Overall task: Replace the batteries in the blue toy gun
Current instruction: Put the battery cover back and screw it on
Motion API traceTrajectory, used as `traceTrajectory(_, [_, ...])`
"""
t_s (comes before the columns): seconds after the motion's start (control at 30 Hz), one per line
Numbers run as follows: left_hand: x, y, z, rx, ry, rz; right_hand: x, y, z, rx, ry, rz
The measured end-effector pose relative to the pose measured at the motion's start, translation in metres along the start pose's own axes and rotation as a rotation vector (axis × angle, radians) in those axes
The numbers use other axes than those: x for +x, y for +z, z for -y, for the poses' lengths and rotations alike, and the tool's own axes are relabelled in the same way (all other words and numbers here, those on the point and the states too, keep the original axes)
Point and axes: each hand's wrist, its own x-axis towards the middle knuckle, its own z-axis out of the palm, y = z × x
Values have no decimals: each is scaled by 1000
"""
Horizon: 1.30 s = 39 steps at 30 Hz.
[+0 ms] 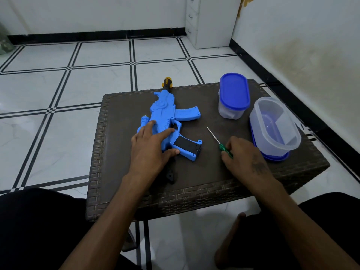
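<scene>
The blue toy gun [165, 112] lies flat on the brown wicker table [204, 178], its yellow-tipped muzzle pointing away over the far edge. Its grip has a black panel [185, 143] facing up. My left hand [150, 147] rests flat on the gun's rear body, fingers straight and the thumb beside the grip. A small screwdriver [217, 138] with a green handle lies to the right of the gun. My right hand [241, 154] pinches that green handle with curled fingertips.
A lidded clear container with a blue lid [233, 96] stands at the table's back right. An open clear container [274, 125] sits on its blue lid at the right edge. Tiled floor surrounds the table; a wall runs close on the right.
</scene>
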Motion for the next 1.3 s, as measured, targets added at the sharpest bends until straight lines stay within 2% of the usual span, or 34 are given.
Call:
traceTrajectory(0.07, [-1, -3, 0, -25, 0, 31, 2, -1, -3, 92, 10, -76])
traceTrajectory(0.23, [3, -6, -10, -96, -96, 17, 9, -3, -1, 560, 3, -308])
traceTrajectory(0.47, [8, 6, -24, -89, -154, -33, 9, -9, 17, 1132, -40, -273])
traceTrajectory(0.53, [10, 5, -24, -105, -166, -30, 9, -10, 19, 1203, -57, -262])
traceTrajectory(0.8, [13, 5, -24, -96, -178, -12, 3, -18, 25, 888, -391, -334])
traceTrajectory(0.93, [13, 6, -25, -100, -176, -9, 4, -26, 24, 774, -424, -433])
traceTrajectory(1.3, [12, 6, -24, -84, -169, -4, 3, -24, 25, 658, -514, -359])
